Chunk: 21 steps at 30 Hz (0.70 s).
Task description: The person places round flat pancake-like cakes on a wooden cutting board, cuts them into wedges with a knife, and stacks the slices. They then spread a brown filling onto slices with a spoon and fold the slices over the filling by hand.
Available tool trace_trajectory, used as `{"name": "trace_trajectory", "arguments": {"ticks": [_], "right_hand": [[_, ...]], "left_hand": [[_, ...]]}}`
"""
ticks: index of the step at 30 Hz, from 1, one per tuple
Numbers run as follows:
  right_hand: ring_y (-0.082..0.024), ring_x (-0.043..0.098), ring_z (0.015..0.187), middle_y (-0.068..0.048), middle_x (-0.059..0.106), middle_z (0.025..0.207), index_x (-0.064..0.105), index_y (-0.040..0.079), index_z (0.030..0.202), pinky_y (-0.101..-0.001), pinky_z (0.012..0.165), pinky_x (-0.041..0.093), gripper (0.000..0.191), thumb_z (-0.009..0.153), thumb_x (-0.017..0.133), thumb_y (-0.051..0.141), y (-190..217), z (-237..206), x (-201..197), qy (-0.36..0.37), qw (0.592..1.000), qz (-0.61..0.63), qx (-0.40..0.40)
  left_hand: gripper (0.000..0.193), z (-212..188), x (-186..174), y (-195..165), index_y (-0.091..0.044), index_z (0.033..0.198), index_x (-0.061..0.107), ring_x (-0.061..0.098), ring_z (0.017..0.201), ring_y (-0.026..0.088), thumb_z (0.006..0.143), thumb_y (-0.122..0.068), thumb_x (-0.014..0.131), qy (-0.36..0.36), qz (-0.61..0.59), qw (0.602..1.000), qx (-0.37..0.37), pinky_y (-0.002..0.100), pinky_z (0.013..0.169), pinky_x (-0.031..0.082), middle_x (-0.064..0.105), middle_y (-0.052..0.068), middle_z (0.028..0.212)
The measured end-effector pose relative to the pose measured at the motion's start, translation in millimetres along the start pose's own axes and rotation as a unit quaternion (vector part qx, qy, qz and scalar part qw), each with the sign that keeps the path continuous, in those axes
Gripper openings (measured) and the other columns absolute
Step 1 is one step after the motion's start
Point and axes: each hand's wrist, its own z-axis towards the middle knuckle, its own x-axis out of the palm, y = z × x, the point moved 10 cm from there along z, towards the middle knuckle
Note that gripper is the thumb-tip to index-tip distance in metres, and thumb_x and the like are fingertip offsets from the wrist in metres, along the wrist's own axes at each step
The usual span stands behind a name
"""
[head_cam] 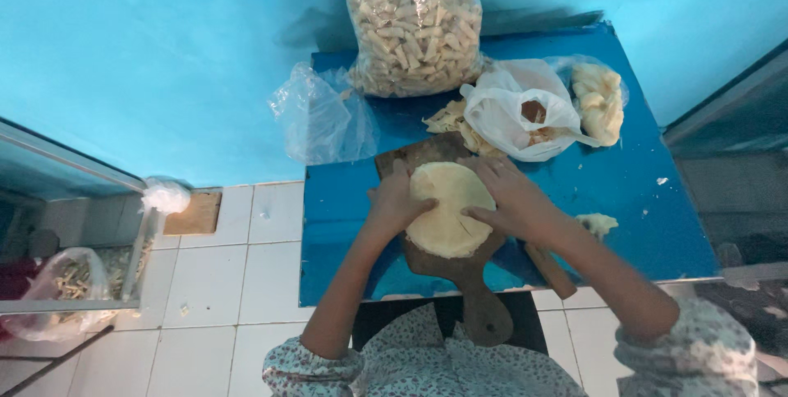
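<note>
A flat round of pale dough [449,208] lies on a brown wooden paddle board [476,298] on a blue table [640,200]. My left hand [394,200] rests on the dough's left edge, fingers spread. My right hand [509,196] presses on its right side, fingers spread over the top. A cut line shows in the dough near my right fingertips. Neither hand grips anything.
A big clear bag of cut dough sticks [414,23] stands at the table's back. A white plastic bag [521,110], a bag of dough lumps [599,101] and an empty clear bag [320,118] lie nearby. A wooden handle [552,272] and a dough scrap [597,222] sit right. White tiled floor on the left.
</note>
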Motion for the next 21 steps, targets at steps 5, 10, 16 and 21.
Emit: {"name": "trace_trajectory", "arguments": {"ticks": [5, 10, 16, 21], "right_hand": [[-0.037, 0.053, 0.132, -0.020, 0.055, 0.143, 0.024, 0.015, 0.158, -0.0464, 0.109, 0.042, 0.116, 0.063, 0.090, 0.025, 5.5, 64.2, 27.4, 0.196, 0.974, 0.112, -0.004], [-0.036, 0.058, 0.124, -0.016, 0.063, 0.136, 0.053, 0.011, 0.143, -0.0443, 0.101, 0.045, 0.095, 0.060, 0.096, 0.030, 26.5, 78.5, 24.5, 0.258, 0.953, 0.122, -0.102], [-0.023, 0.073, 0.082, -0.010, 0.077, 0.091, 0.076, 0.008, 0.109, -0.0372, 0.072, 0.054, 0.060, 0.058, 0.093, 0.033, 15.4, 75.4, 26.1, 0.263, 0.955, 0.130, -0.050], [-0.019, 0.070, 0.077, -0.009, 0.074, 0.084, 0.074, 0.006, 0.100, -0.0348, 0.069, 0.053, 0.045, 0.064, 0.092, 0.027, 12.2, 67.5, 17.6, 0.230, 0.958, 0.167, -0.046]], "left_hand": [[0.079, 1.9, -14.4, -16.5, -0.009, 0.124, 0.062, 0.070, 0.108, 0.031, 0.057, -0.037, 0.094, -0.038, -0.073, 0.993, 0.084, 0.046, 0.089, 0.052, 0.074, 0.012, 0.115], [0.059, -7.2, -10.0, -25.9, -0.005, 0.113, 0.075, 0.077, 0.096, 0.028, 0.062, -0.030, 0.090, 0.009, -0.162, 0.976, 0.142, 0.038, 0.082, 0.058, 0.078, 0.014, 0.103], [0.048, -25.3, -15.9, -35.3, -0.002, 0.115, 0.071, 0.074, 0.091, 0.020, 0.072, -0.017, 0.085, 0.014, -0.248, 0.944, 0.217, 0.034, 0.080, 0.057, 0.076, 0.013, 0.099], [0.039, -21.6, -8.2, -24.0, -0.002, 0.111, 0.073, 0.070, 0.079, 0.014, 0.076, -0.017, 0.085, 0.038, -0.225, 0.955, 0.189, 0.032, 0.071, 0.055, 0.075, 0.010, 0.089]]}}
